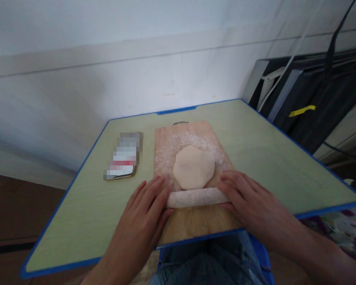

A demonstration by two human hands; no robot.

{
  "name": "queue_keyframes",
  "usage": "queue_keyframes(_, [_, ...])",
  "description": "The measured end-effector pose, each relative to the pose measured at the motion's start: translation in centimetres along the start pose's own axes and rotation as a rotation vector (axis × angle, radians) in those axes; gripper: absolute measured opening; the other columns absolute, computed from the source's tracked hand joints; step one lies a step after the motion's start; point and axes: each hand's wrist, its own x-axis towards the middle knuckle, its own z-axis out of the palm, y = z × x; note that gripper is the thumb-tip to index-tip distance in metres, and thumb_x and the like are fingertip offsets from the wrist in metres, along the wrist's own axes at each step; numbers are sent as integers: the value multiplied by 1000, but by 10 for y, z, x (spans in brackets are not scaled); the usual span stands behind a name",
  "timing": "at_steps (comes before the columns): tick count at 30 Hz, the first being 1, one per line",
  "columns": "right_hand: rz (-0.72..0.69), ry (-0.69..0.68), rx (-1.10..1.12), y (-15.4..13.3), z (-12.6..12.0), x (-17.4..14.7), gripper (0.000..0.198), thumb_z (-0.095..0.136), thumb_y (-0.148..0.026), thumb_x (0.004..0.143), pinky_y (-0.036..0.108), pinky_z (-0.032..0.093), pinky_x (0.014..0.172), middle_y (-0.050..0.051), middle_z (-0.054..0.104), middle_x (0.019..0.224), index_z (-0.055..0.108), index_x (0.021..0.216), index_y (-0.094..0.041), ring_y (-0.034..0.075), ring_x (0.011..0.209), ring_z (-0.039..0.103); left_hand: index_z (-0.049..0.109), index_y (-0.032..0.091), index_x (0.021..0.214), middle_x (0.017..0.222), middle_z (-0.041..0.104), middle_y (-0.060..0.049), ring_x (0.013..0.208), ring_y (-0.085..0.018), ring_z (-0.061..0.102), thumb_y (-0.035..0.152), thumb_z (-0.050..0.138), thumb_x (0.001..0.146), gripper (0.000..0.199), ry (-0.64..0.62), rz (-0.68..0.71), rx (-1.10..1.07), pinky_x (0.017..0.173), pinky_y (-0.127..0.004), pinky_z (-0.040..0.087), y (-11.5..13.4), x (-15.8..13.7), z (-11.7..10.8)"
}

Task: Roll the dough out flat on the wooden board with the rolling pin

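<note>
A flour-dusted rolling pin [198, 197] lies crosswise on a wooden cutting board [192, 221]. My left hand [148, 206] is closed around its left end, and my right hand [246, 194] grips the right end. Just beyond the pin, a flat, roughly round sheet of dough [194, 167] rests on the board, its near edge close to the pin. White flour is scattered over the board around the dough. Both ends of the pin are hidden under my fingers.
The board lies on a pale green table [264, 158] with a blue edge, against a white wall [166, 75]. Left of the board is a blurred-out packet-like object [124, 156]. Dark flat panels [314, 95] lean at the right, with cables hanging by them.
</note>
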Motion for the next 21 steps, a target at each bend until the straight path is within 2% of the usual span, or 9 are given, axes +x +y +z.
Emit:
queue_keyframes(2, [-48,-23,-3,8,-4,3,22,39,-13,85,40,47,79,11,60,98,54,101,-13,23,92,56,50,19,113,110,57,-8,99,-19,54,30,38,88,30,12,-17,-41,83,-34,49,2,-1,-1])
queue_keyframes(5, [-123,-59,39,31,-11,18,21,39,-12,85,39,45,79,9,60,99,53,101,-16,21,90,56,51,19,109,96,59,-6,82,-18,56,28,41,87,26,-38,-40,-23,69,-32,50,11,6,-3])
queue_keyframes(8, [-162,-168,148,61,-13,41,15,45,-22,86,38,43,77,7,61,93,54,97,-18,21,86,56,51,20,105,93,58,-5,79,-18,56,25,42,85,22,-124,-88,43,66,-33,49,21,22,-5])
queue_keyframes(11, [-197,-240,296,87,-10,64,20,48,-26,85,36,42,78,8,60,99,54,103,-17,20,91,56,51,20,97,90,57,-5,76,-18,57,26,41,86,16,-232,-169,74,64,-32,48,29,37,-6])
queue_keyframes(15, [-147,-384,483,102,-2,87,41,55,-38,80,32,43,80,10,58,110,52,114,-16,20,98,55,48,21,97,89,58,-4,72,-17,59,29,34,88,19,-355,-288,63,56,-27,45,34,46,-6])
queue_keyframes(18, [-45,-353,536,100,4,103,50,43,-48,85,34,39,89,12,51,125,47,123,-15,21,111,49,46,21,102,91,60,-5,73,-17,61,30,28,90,23,-404,-334,54,53,-25,43,36,46,-6])
queue_keyframes(21, [20,-265,496,92,12,122,48,28,-46,91,35,35,95,11,50,127,48,122,-15,20,116,46,44,22,111,99,60,-7,74,-17,62,30,26,91,28,-414,-353,81,52,-24,42,39,46,-5])
